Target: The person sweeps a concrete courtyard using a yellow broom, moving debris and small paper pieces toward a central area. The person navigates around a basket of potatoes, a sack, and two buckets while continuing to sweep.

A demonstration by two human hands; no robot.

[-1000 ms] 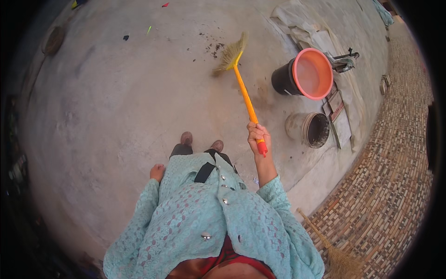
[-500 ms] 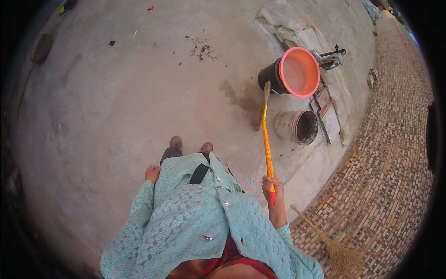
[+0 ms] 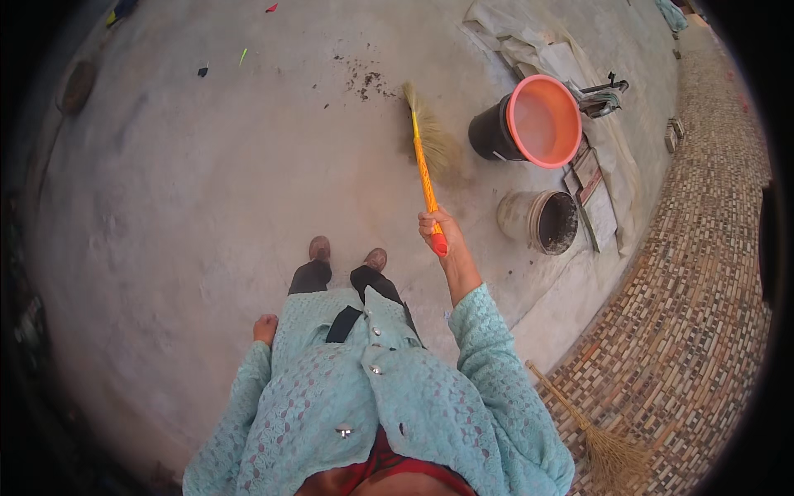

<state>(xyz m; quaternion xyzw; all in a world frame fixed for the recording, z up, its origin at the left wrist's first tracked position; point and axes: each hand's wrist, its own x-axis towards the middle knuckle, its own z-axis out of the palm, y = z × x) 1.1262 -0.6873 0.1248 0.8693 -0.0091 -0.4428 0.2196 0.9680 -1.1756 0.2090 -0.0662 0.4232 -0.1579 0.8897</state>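
My right hand [image 3: 438, 231] is wrapped round the red-ended orange and yellow handle of a broom [image 3: 423, 169], held out in front of me. The broom's pale bristles [image 3: 437, 142] fan out over the concrete floor, left of a black bucket [image 3: 493, 132]. Just beyond the bristles lies a scatter of dark debris [image 3: 364, 81]. My left hand [image 3: 265, 329] hangs beside my jacket, its fingers curled in, with nothing visible in it.
An orange basin [image 3: 543, 121] sits on the black bucket. Nearer stands a dirty pale bucket [image 3: 539, 221]. Behind them lie a plastic sheet [image 3: 517, 33] and flat boards [image 3: 593, 198]. A straw broom [image 3: 610, 450] rests on the patterned tile paving [image 3: 662, 331] at right.
My right hand has swung forward and left with the broom. Its bristles have moved from beside the black bucket to near the dark debris, and they now spread out.
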